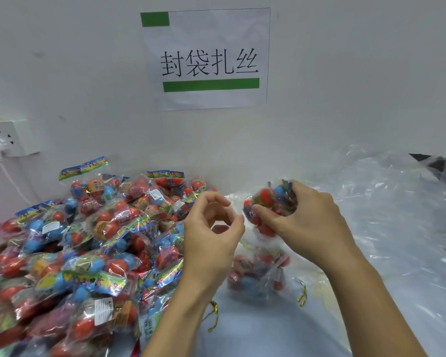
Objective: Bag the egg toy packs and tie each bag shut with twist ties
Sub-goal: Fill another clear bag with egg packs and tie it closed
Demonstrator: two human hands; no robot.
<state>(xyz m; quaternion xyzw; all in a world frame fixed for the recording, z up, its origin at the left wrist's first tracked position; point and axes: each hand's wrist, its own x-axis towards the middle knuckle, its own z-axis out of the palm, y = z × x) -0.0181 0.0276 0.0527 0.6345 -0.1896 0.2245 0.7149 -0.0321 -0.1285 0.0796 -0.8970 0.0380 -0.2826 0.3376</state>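
**Egg toy pack held over the clear bag**

Above the table, just right of centre, an egg toy pack (269, 202) with red and blue eggs sits in the right hand (304, 220), whose fingers and thumb curl around it and grasp it. Directly beneath it a clear bag (258, 269) already holds more packs; the pictures do not settle whether the held pack is inside the bag's mouth or just above it. The left hand (211, 233) is raised just beside the pack, its thumb and fingertips curled toward one another; whether they pinch the bag's film or nothing cannot be told.

Gold twist ties lie on the table surface, one (303, 295) to the right of the bag and another (214, 315) near the left wrist. A large heap of unbagged packs (75, 253) fills the left side. Loose clear plastic sheeting (397, 215) spreads over the right side. On the wall behind hang a paper sign (209, 60) with green bars and, far left, a socket (5, 137) with a white plug in it.
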